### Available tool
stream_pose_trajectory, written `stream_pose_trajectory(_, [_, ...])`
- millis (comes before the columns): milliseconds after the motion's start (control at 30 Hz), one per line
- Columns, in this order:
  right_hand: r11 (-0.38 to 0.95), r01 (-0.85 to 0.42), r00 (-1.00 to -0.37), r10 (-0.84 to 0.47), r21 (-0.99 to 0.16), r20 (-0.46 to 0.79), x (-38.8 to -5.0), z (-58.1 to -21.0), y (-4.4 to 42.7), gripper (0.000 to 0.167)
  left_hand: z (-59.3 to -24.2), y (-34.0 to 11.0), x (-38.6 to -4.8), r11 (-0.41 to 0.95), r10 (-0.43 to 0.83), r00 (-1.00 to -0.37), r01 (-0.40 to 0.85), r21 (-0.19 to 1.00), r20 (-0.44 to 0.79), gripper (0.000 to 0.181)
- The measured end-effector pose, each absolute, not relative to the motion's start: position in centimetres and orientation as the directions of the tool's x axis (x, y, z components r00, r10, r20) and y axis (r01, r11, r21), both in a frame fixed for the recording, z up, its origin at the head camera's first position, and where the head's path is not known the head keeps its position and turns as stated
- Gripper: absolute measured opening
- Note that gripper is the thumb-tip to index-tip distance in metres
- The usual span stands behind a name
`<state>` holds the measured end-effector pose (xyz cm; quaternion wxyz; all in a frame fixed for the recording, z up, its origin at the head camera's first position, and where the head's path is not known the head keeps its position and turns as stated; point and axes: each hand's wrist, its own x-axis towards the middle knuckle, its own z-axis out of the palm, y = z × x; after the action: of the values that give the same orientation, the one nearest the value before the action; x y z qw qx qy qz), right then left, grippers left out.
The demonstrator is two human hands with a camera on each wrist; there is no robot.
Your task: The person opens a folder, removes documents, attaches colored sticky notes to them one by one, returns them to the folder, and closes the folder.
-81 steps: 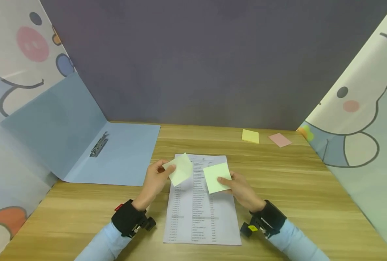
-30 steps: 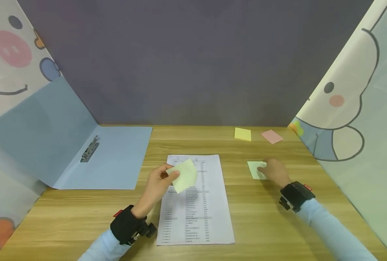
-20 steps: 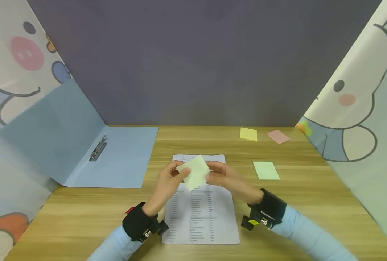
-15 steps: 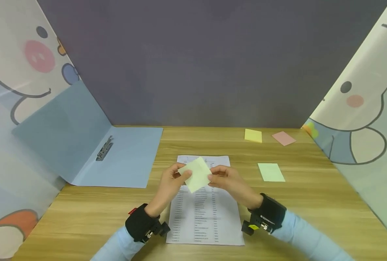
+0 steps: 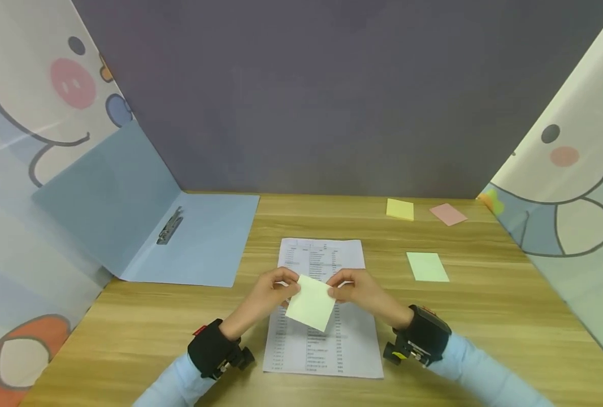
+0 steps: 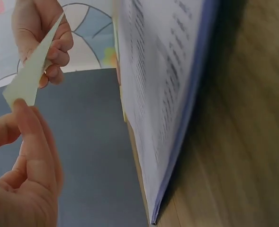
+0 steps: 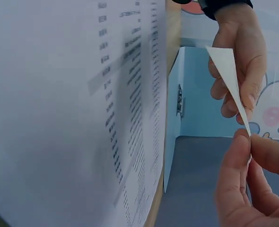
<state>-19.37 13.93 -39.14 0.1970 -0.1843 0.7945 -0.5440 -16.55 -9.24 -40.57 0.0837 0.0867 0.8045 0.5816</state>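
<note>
A pale yellow-green square note (image 5: 311,304) is held above the printed sheets (image 5: 326,356). My left hand (image 5: 268,294) pinches its upper left corner between thumb and fingers; my right hand (image 5: 364,294) pinches its upper right corner. The left wrist view shows the note (image 6: 29,78) nearly edge-on between the left hand (image 6: 25,165) and the right hand (image 6: 44,38). In the right wrist view the note (image 7: 228,71) runs between the right hand (image 7: 253,184) and the left hand (image 7: 243,56), clear of the paper.
An open blue folder (image 5: 204,243) with a metal clip (image 5: 170,227) lies at the left, its cover leaning up against the side wall. A light green note (image 5: 428,267) lies right of the sheets. Yellow (image 5: 400,209) and pink notes (image 5: 448,215) lie near the back edge.
The right hand laid a green note on the table, then came back and took the other note's edge. Both hands have since lowered and turned that note. The head view has shifted slightly.
</note>
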Motion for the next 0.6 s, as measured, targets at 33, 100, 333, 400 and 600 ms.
stream_pose_trajectory(33, [0.343, -0.090, -0.850, -0.515, -0.935, -0.107, -19.4, -39.2, 13.9, 0.022, -40.7, -9.3, -16.7, 0.314, 0.247, -0.968, 0.044, 0.948, -0.037, 0.020])
stream_pose_trajectory(100, [0.341, -0.122, -0.846, -0.527, -0.932, -0.083, -19.8, -39.5, 13.7, 0.021, -40.9, -9.5, -17.0, 0.343, 0.265, -0.964, 0.060, 0.938, -0.036, 0.019])
stream_pose_trajectory(333, [0.420, -0.256, -0.843, -0.538, -0.871, -0.012, -22.3, -39.5, 12.9, 0.019, -40.6, -10.5, -19.0, 0.464, 0.298, -0.954, 0.131, 0.876, -0.015, 0.021])
stream_pose_trajectory(400, [0.450, -0.260, -0.852, -0.523, -0.854, -0.016, -22.9, -39.4, 12.7, 0.019, -40.4, -10.6, -19.5, 0.493, 0.296, -0.955, 0.138, 0.859, -0.017, 0.019])
stream_pose_trajectory(600, [0.522, -0.291, -0.867, -0.499, -0.802, -0.010, -24.4, -39.7, 11.7, 0.018, -40.6, -10.8, -20.8, 0.556, 0.259, -0.965, 0.110, 0.824, -0.046, 0.015])
